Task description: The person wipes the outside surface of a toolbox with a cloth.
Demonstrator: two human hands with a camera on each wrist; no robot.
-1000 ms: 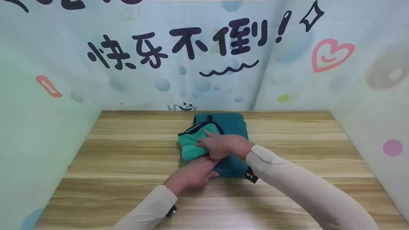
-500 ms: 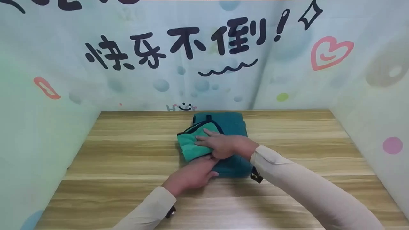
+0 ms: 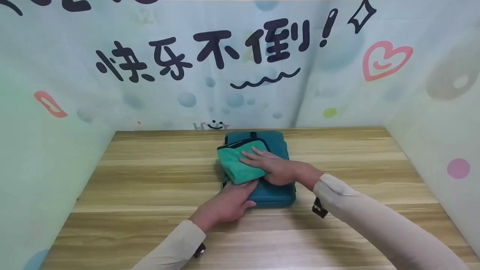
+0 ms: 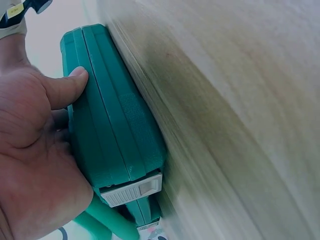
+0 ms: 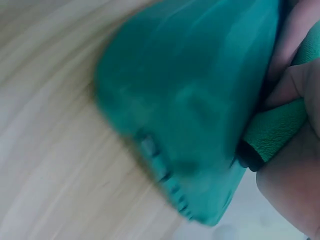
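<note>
A teal hard plastic case [image 3: 272,197] lies flat on the wood-grain table. My left hand [image 3: 228,204] holds its front left corner; the fingers reach onto the lid and the thumb presses the front wall, as the left wrist view shows. A folded green cloth [image 3: 238,163] with black edging covers part of the lid. Spread fingers of my right hand [image 3: 279,168] press the cloth down against it. In the right wrist view, a rolled edge of the cloth [image 5: 277,130] shows under the thumb. A pale latch [image 4: 132,190] is on the case's side.
The wooden table [image 3: 150,180] extends around the case on all sides. Printed fabric [image 3: 168,101] with large lettering forms the back wall, with side walls at left and right. A black wrist device [image 3: 320,208] shows beneath the right sleeve.
My right hand and the cloth have slid to the right across the lid, uncovering more of the case's left edge. My left hand keeps its place at the corner.
</note>
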